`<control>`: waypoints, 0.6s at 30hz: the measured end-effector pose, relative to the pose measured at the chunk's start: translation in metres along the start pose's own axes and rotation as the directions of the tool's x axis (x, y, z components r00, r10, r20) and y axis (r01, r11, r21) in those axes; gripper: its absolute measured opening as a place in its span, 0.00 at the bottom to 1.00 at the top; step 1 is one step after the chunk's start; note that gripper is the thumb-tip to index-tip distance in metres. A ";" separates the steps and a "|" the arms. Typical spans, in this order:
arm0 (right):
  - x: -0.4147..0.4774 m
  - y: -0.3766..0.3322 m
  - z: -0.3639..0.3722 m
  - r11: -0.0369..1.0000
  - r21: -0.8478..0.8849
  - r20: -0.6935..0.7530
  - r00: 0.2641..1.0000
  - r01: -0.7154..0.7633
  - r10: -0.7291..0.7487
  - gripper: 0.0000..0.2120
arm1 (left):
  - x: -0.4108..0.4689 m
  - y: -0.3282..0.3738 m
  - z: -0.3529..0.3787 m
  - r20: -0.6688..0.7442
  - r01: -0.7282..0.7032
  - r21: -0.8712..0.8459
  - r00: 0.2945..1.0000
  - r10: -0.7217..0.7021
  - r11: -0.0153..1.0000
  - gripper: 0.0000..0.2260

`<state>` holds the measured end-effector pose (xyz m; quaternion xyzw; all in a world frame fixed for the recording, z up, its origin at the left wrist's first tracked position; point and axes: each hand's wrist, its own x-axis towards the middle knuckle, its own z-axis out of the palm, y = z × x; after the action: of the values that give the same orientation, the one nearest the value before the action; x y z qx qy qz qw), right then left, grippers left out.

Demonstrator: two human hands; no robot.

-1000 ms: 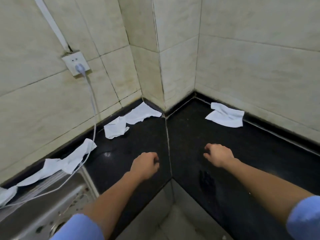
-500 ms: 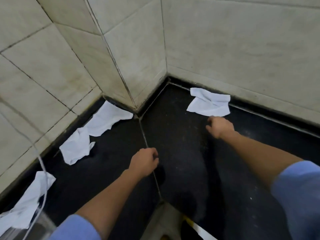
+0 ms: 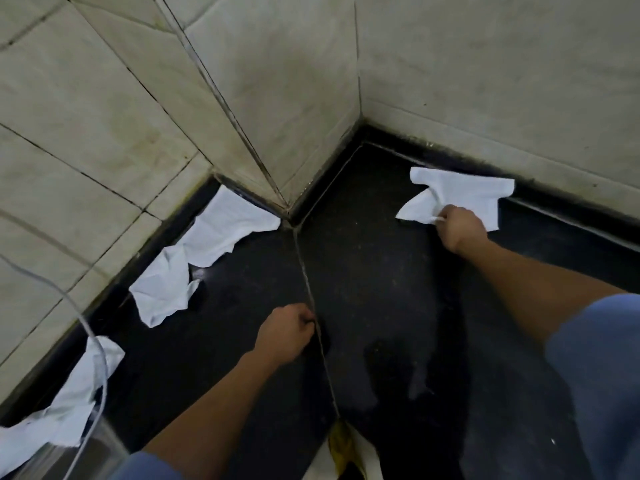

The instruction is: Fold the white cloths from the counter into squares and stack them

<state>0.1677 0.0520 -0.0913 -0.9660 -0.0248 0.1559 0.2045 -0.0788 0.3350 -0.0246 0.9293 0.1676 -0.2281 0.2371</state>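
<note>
Several crumpled white cloths lie on the black counter (image 3: 381, 289). My right hand (image 3: 459, 228) grips the near edge of the right cloth (image 3: 464, 194), which lies by the back wall. My left hand (image 3: 287, 332) hovers low over the counter's seam with fingers curled and nothing in it. To its left, a cloth (image 3: 228, 226) lies at the wall corner and overlaps another cloth (image 3: 162, 289). One more cloth (image 3: 69, 403) lies at the far left, under a cable.
Tiled walls close the counter at the back and left, with a jutting corner (image 3: 277, 188) between them. A grey cable (image 3: 93, 358) hangs over the left cloth. The counter's inner front corner is near my body at bottom centre.
My right hand has reached forward and taken hold of the right cloth, bunching its near edge. The view has shifted closer and to the right. The left hand has stayed curled over the seam.
</note>
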 end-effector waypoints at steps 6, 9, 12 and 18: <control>-0.066 -0.092 -0.003 0.967 0.055 -0.002 0.969 0.247 -0.247 0.11 | -0.006 -0.029 -0.026 -0.088 -0.043 -0.018 0.995 0.041 0.999 0.07; -0.116 -0.120 0.007 0.914 0.072 0.011 0.916 0.400 -0.401 0.09 | -0.010 -0.044 -0.039 -0.114 -0.067 -0.034 0.991 0.063 0.997 0.07; -0.170 -0.130 0.038 0.872 0.055 0.148 0.859 0.487 -0.489 0.09 | -0.018 -0.061 -0.041 -0.125 -0.059 -0.051 0.991 0.053 0.997 0.05; -0.242 -0.105 0.107 0.848 -0.044 0.436 0.774 0.528 -0.460 0.11 | -0.038 -0.094 -0.014 -0.051 -0.013 -0.075 0.999 0.009 0.997 0.05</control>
<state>-0.0937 0.1624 -0.0713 -0.8839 -0.3332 0.2926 0.1484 -0.1453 0.4121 -0.0289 0.9262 0.1769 -0.1966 0.2689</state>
